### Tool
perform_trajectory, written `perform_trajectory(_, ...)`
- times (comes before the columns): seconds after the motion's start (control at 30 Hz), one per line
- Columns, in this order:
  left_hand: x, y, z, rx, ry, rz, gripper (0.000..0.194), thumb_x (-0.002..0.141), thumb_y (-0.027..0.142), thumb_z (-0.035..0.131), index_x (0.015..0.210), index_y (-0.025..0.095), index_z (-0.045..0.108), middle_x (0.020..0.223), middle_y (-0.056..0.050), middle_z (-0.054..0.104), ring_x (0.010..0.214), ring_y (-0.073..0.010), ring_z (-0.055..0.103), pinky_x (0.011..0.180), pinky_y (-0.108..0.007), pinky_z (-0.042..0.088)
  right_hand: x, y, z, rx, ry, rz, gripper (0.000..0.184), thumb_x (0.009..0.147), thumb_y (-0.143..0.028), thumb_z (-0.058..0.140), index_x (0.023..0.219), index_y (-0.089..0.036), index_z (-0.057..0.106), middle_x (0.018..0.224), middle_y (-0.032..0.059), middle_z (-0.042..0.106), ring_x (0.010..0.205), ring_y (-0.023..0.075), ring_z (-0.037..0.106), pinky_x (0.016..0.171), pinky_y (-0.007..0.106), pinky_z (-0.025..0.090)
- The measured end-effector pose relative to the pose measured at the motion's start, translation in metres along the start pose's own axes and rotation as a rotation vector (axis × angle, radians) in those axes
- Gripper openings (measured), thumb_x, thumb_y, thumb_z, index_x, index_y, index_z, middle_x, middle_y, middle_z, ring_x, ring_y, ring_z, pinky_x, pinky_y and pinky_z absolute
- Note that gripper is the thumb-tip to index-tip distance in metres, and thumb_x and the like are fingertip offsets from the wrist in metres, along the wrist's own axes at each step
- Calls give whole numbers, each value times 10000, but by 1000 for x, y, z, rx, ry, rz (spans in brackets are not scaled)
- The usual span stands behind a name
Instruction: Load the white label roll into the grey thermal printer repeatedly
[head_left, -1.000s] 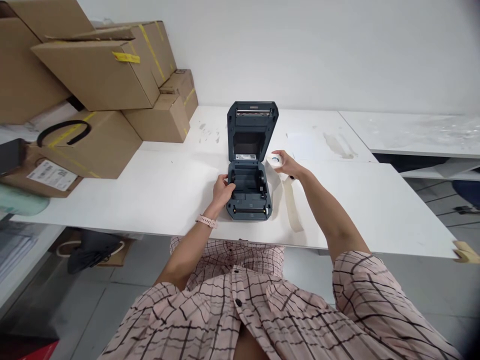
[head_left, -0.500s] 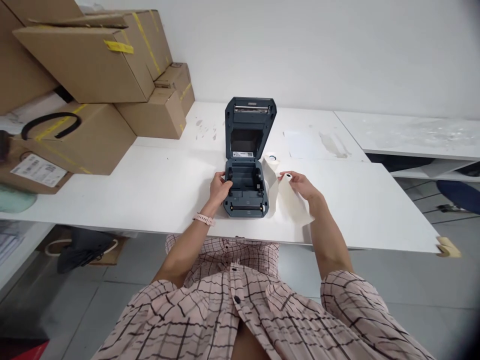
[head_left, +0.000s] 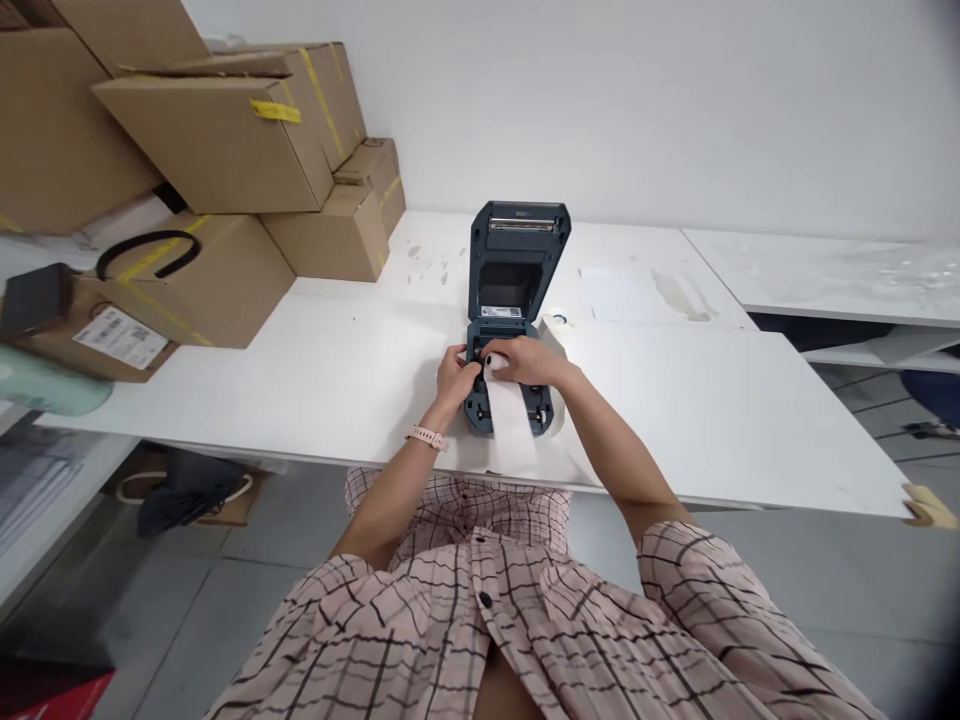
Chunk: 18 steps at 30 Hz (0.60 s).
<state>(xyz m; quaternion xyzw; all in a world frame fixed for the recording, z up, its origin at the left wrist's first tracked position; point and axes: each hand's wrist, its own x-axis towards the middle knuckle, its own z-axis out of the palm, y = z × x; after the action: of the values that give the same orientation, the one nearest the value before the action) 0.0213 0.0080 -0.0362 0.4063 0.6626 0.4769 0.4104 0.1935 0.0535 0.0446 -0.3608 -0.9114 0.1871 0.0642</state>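
A dark grey label printer (head_left: 519,262) stands on the white table with its lid raised. My left hand (head_left: 456,378) grips the left edge of its base, the thumb over the rim and the fingers outside. Over the printer's open bay, my right hand (head_left: 523,362) is closed around a small roll of white label paper (head_left: 511,412). The roll's loose end hangs down across the printer's front toward the table edge. My right fingers and the roll hide much of the bay. Behind my right wrist lies another roll with a blue core (head_left: 559,320), partly covered.
Cardboard boxes (head_left: 217,140) are stacked at the left, with a black strap (head_left: 150,240) on a lower one. A pale green cylinder (head_left: 56,382) lies at the left end. A translucent sheet (head_left: 611,292) is on the table (head_left: 712,420) at the back right.
My right hand has carried the paper roll leftward from beside the printer to over its open bay. My left hand stays on the printer's left edge. The view has shifted slightly.
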Motion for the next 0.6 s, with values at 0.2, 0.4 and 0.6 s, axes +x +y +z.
perform_trajectory(0.2, -1, -3, 1, -26, 8, 13, 505, 710, 204, 697, 1208, 201, 612, 829, 8, 572, 703, -153, 542, 677, -289, 404, -20, 2, 22, -6, 117, -4, 499, 923, -168, 588, 1422, -171, 604, 1383, 131, 712, 1248, 338, 677, 1021, 491, 555)
perform_trajectory(0.4, -8, 3, 1, -52, 1, -11, 554, 711, 209, 692, 1257, 188, 599, 998, -38, 627, 794, -166, 591, 707, -294, 451, -80, -23, 50, 81, 331, -124, 363, 1037, -208, 461, 1300, -214, 712, 1386, 107, 717, 1406, 305, 592, 1157, 567, 511)
perform_trajectory(0.6, -15, 17, -1, -190, -96, -30, 571, 722, 148, 709, 1268, 171, 544, 1366, -150, 610, 1092, -225, 640, 855, -322, 520, -129, -44, 70, -2, 205, -151, 863, 890, -646, 701, 1606, -276, 393, 1690, 114, 386, 1578, 345, 348, 1271, 627, 339)
